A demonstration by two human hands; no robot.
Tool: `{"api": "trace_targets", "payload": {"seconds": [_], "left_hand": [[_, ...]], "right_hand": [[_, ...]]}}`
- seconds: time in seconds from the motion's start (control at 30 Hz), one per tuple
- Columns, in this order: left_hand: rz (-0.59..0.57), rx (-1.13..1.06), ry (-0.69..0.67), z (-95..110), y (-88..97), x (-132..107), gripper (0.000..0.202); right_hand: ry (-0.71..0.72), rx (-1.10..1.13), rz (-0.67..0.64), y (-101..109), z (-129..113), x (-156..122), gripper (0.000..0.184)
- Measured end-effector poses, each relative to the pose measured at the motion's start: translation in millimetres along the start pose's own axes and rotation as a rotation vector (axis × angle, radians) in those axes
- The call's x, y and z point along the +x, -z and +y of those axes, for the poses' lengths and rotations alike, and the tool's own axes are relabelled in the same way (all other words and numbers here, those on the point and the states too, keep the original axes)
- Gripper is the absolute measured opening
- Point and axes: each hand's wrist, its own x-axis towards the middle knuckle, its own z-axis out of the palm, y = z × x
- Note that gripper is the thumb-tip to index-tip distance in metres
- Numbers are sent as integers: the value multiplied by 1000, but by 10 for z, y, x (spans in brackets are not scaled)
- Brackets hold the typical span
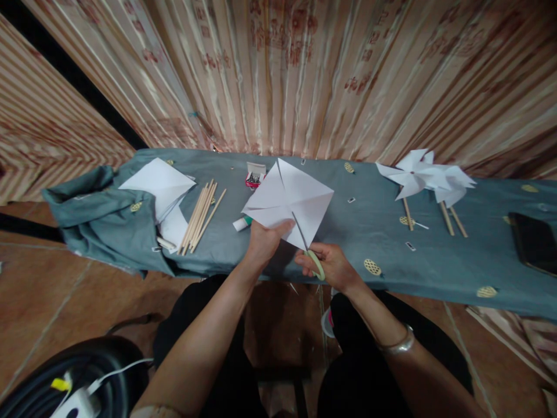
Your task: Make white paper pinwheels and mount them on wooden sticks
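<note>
My left hand (266, 239) grips a square sheet of white paper (307, 194) by its lower left edge, thumb on top. Slits run from several of its corners in towards the middle. In my right hand (331, 264) is a pair of scissors with pale green handles (319, 267). Their blades lie at the paper's lower corner, along a slit there. Behind the paper's left side stands a small red box (253, 177) of metal pins, its lid up. A white and green tube (241, 223) pokes out from under the sheet.
Wooden sticks (201, 217) and white paper squares (154, 183) lie on the left of the cloth-covered table (365, 232). White paper pinwheels (411, 174) on sticks lie at the right, with a black phone (533, 241) beyond. A pleated curtain (300, 75) hangs behind.
</note>
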Motion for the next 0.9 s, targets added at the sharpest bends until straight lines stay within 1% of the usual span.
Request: {"api": "trace_targets", "payload": {"seconds": [0.17,0.27,0.43,0.63,0.8,0.87,0.9], "left_hand": [[4,-4,-2,-7,-4,-1,42],[4,-9,1,-21,7,4,44],[17,-31,-10,-13,62,46,46],[64,-63,-23,71,153,108,47],[67,-68,-50,111,236,123,46],[71,-52,-30,112,271,117,42],[73,-41,-11,110,288,113,39]], "right_hand": [[8,-9,3,-9,-3,2,42],[-15,0,-15,-10,5,5,42],[-61,-14,-93,26,63,-3,41],[-101,-66,-175,135,95,-38,39],[-137,-110,-172,233,30,-75,42],[-124,-118,-138,291,5,-75,43],[-103,-116,-101,327,-4,-68,44]]}}
